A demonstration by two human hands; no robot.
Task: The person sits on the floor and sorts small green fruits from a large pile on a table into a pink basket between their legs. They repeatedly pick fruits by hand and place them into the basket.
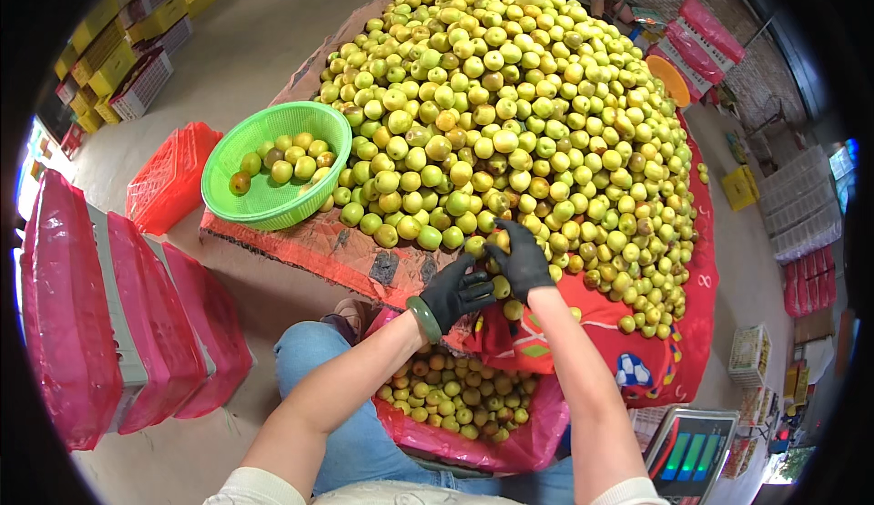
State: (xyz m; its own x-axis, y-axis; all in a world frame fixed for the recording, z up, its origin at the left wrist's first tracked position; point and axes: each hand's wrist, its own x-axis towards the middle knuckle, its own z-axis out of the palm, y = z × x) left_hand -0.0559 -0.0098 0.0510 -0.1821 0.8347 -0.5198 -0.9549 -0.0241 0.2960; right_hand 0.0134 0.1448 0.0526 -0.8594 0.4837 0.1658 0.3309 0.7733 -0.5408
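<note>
A large heap of green-yellow jujube fruits (519,116) covers a table draped with a red patterned cloth (703,327). My left hand (456,293), in a black glove with a green bangle at the wrist, is at the heap's near edge, palm turned inward, its fingers apart beside some fruits. My right hand (520,259), also black-gloved, curls its fingers around a fruit (502,240) just right of it. Under my forearms a crate lined with pink plastic (539,447) holds many similar fruits. On the table's left corner sits a green plastic basket (273,215) with several fruits.
Pink-wrapped crates (143,327) and a red plastic crate (174,177) stand at left. A scale with a lit display (691,454) is at the lower right. Yellow crates (113,68) are stacked at the far left. Another person is behind the heap, near an orange basin (668,80).
</note>
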